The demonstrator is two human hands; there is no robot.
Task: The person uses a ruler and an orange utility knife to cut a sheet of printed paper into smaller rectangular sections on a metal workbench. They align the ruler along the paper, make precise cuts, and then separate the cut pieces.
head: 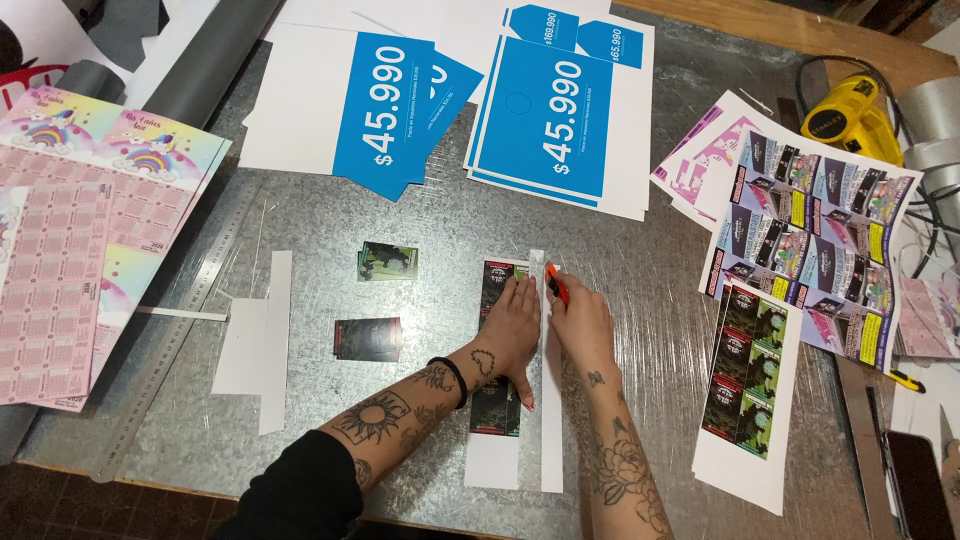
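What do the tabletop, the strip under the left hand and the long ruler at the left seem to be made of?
Tabletop: likely galvanised sheet metal, grey with a mottled, streaky sheen. Strip under the left hand: printed paper or thin card, dark print with white margins, lying flat. Ruler: probably metal, dull silver with fine graduation marks. The right hand holds an orange cutter, seemingly plastic-bodied.
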